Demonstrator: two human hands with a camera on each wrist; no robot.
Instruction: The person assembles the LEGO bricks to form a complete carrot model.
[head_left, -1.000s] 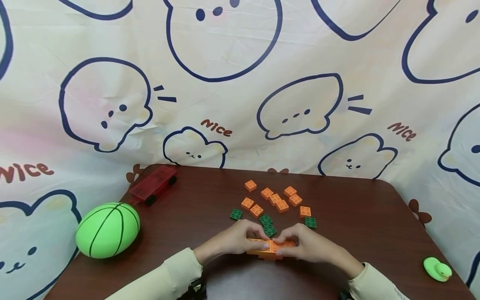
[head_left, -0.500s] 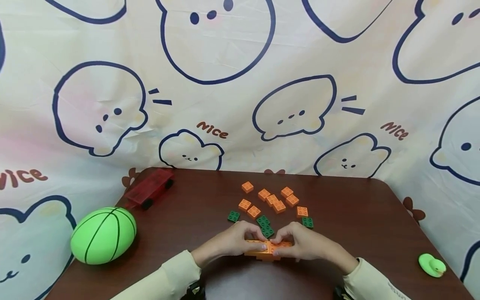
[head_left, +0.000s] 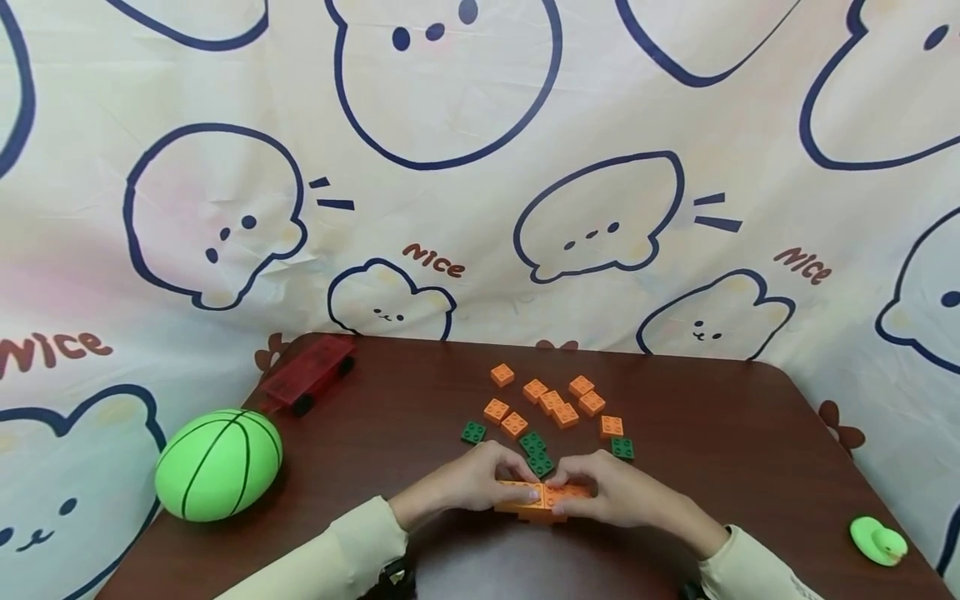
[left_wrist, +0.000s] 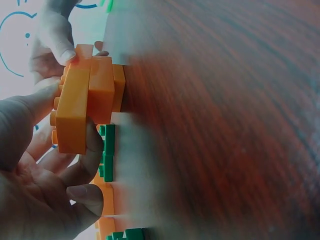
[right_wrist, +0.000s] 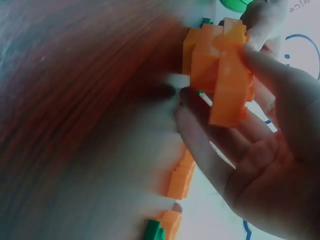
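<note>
Stepped orange toy-brick stack [head_left: 542, 507], long axis left-to-right; left hand [head_left: 486, 477] pinches left end, thumb against fingers, right hand [head_left: 613, 492] likewise right end (neither nearer).

Brown table [head_left: 420, 400] with orange bricks [head_left: 565, 416], green bricks [head_left: 539, 464], red wheeled toy [head_left: 311, 372], ball [head_left: 219, 467] and duck [head_left: 874, 540]

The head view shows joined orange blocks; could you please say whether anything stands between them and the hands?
Nothing visible does: the left hand and right hand both grip the joined orange blocks directly, one at each end. The nearest green blocks lie on the table just beyond, not between.
</note>
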